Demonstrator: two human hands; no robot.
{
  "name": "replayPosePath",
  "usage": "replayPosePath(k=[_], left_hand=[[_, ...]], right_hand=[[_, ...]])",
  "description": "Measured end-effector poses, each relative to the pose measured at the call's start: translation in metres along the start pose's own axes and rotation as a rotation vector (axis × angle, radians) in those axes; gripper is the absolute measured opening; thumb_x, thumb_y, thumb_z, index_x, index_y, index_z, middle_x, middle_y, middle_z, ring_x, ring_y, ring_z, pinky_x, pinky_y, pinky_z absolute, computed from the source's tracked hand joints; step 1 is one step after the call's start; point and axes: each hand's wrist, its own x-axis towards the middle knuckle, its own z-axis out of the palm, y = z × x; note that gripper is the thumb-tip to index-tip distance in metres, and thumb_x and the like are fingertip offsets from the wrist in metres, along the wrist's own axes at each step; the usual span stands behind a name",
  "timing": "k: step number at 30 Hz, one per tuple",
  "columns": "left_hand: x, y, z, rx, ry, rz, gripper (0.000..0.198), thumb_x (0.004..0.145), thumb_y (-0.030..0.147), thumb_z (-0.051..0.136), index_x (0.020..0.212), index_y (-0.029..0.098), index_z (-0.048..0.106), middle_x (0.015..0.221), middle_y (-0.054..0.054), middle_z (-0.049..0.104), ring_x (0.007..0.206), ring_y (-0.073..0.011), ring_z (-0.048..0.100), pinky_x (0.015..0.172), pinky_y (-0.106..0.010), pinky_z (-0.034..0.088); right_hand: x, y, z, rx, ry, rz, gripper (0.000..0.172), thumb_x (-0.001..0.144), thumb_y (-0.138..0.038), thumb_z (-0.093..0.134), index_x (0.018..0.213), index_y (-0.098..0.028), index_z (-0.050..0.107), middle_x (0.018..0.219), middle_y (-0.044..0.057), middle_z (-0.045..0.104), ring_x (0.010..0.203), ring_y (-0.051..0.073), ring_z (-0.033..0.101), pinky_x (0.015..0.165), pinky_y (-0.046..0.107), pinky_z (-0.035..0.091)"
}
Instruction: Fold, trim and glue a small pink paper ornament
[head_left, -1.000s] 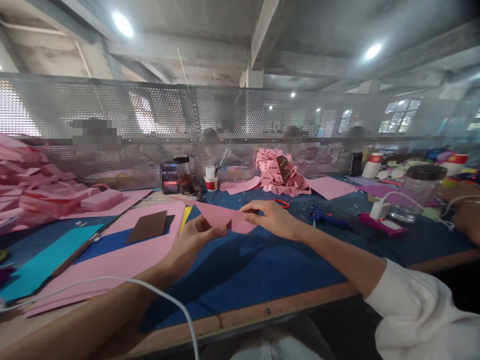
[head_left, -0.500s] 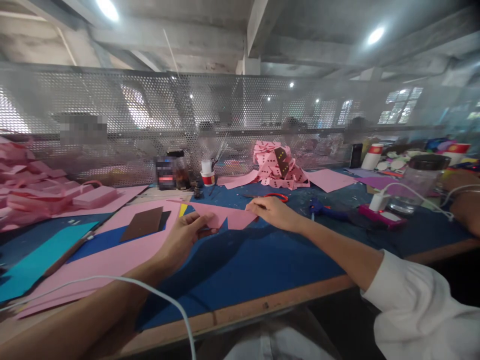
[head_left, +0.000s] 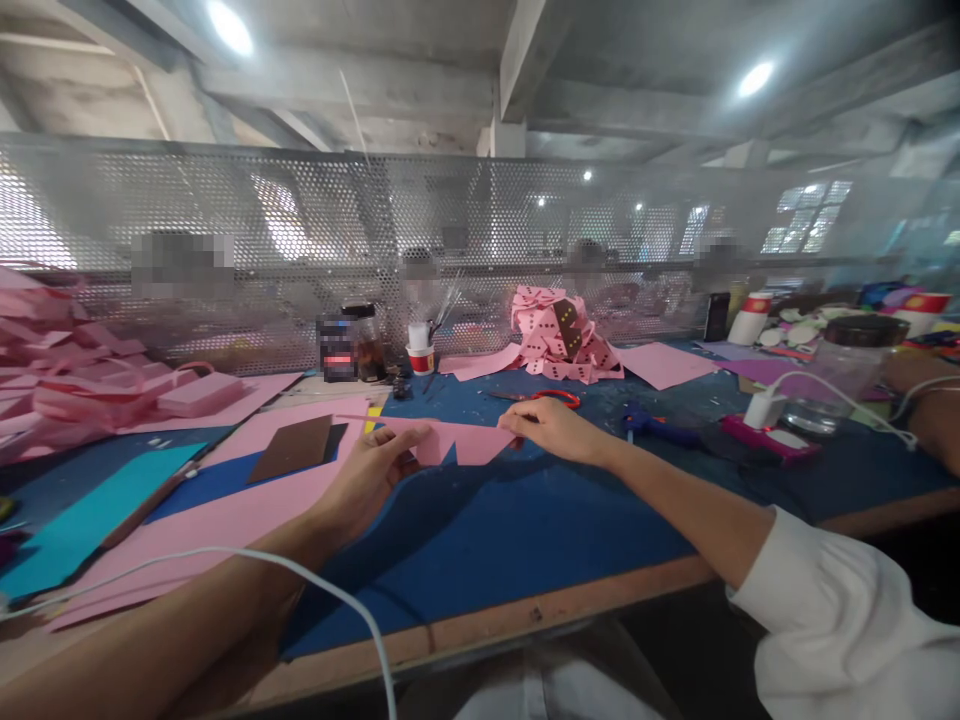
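A cut pink sheet of paper or foam (head_left: 480, 443), with a V-shaped notch in its lower edge, is stretched between my two hands above the blue mat (head_left: 510, 540). My left hand (head_left: 386, 455) pinches its left part, thumb on top. At its right end, the fingertips of my right hand (head_left: 555, 428) are closed on it. Just behind the right hand lie red-handled scissors (head_left: 556, 397). Under and beside my left forearm are large pink sheets (head_left: 225, 520) and a brown piece (head_left: 292, 448).
A pile of pink pieces (head_left: 82, 360) fills the far left. Dotted pink pieces (head_left: 562, 335) are heaped at the back. On the right are a blue glue gun (head_left: 660, 428), a magenta power strip (head_left: 769, 440) and a clear jar (head_left: 847, 375). A white cable (head_left: 300, 568) crosses my left forearm.
The view has shifted slightly. My left hand's fingers have closed in a little around the pink sheet, and the sheet has turned slightly; both hands still hold it.
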Motion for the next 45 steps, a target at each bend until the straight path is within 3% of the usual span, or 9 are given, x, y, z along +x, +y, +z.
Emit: replayPosePath(k=[3,8,13,17,23,29,37,42,45], left_hand=[[0.001,0.000,-0.003,-0.022,0.022,-0.002,0.017,0.080,0.028,0.073,0.081,0.012,0.067,0.073,-0.002,0.069,0.065,-0.0127,0.064,0.065,-0.025,0.055],[0.003,0.002,-0.005,-0.031,0.064,-0.019,0.018,0.079,0.028,0.074,0.078,0.013,0.066,0.070,-0.002,0.068,0.062,-0.0123,0.064,0.061,-0.023,0.055],[0.006,0.000,-0.009,-0.032,0.092,-0.012,0.017,0.079,0.027,0.075,0.078,0.012,0.067,0.079,-0.004,0.071,0.070,-0.0127,0.067,0.068,-0.023,0.057],[0.009,-0.003,-0.012,-0.014,0.036,-0.029,0.016,0.080,0.027,0.075,0.085,0.013,0.068,0.097,-0.008,0.072,0.086,-0.0161,0.069,0.080,-0.026,0.057],[0.002,-0.002,-0.003,0.127,-0.045,-0.050,0.027,0.079,0.028,0.076,0.100,0.013,0.069,0.108,-0.012,0.071,0.093,-0.0178,0.068,0.082,-0.027,0.055],[-0.008,-0.002,0.011,0.137,-0.041,-0.036,0.028,0.073,0.030,0.080,0.093,0.012,0.072,0.092,-0.008,0.073,0.087,-0.0197,0.067,0.081,-0.031,0.056],[-0.011,0.001,0.011,0.136,-0.024,-0.037,0.020,0.072,0.031,0.080,0.080,0.014,0.073,0.082,-0.004,0.071,0.078,-0.0160,0.066,0.078,-0.028,0.056],[-0.010,0.000,0.012,0.210,-0.101,-0.081,0.026,0.076,0.036,0.077,0.087,0.012,0.074,0.091,-0.009,0.073,0.084,-0.0180,0.066,0.081,-0.029,0.055],[-0.011,-0.006,0.011,0.373,-0.187,-0.098,0.031,0.080,0.041,0.071,0.094,0.014,0.072,0.094,-0.010,0.073,0.083,-0.0199,0.067,0.079,-0.032,0.055]], right_hand=[[0.002,0.004,-0.003,0.046,0.008,0.033,0.033,0.095,-0.042,0.049,0.088,-0.015,0.068,0.074,0.005,0.072,0.072,0.016,0.068,0.071,0.027,0.048],[0.003,0.005,-0.004,0.079,-0.030,0.041,0.019,0.087,-0.034,0.061,0.087,-0.016,0.068,0.077,0.005,0.071,0.073,0.015,0.067,0.071,0.026,0.049],[0.003,0.001,-0.001,0.122,0.016,0.052,0.018,0.086,-0.033,0.061,0.085,-0.016,0.067,0.074,0.004,0.070,0.072,0.015,0.066,0.071,0.027,0.050],[0.004,0.001,0.001,0.165,0.094,0.050,0.019,0.085,-0.034,0.061,0.083,-0.015,0.066,0.073,0.004,0.069,0.071,0.015,0.065,0.074,0.028,0.050],[0.007,0.009,0.008,0.221,0.165,0.029,0.018,0.084,-0.033,0.062,0.082,-0.015,0.065,0.073,0.003,0.068,0.070,0.014,0.064,0.073,0.029,0.049],[0.007,0.011,0.023,0.287,0.107,0.006,0.019,0.084,-0.033,0.063,0.085,-0.015,0.066,0.072,0.002,0.068,0.069,0.014,0.064,0.073,0.027,0.049],[0.002,0.002,0.026,0.331,0.014,0.031,0.016,0.083,-0.031,0.063,0.085,-0.015,0.066,0.074,0.002,0.068,0.074,0.015,0.064,0.076,0.027,0.048],[0.004,0.003,0.027,0.366,0.109,0.051,0.014,0.082,-0.029,0.063,0.081,-0.015,0.065,0.070,0.001,0.066,0.071,0.014,0.063,0.075,0.027,0.047],[0.006,0.006,0.026,0.366,0.176,0.021,0.013,0.082,-0.028,0.062,0.081,-0.015,0.064,0.070,0.001,0.065,0.071,0.013,0.062,0.075,0.027,0.047]])
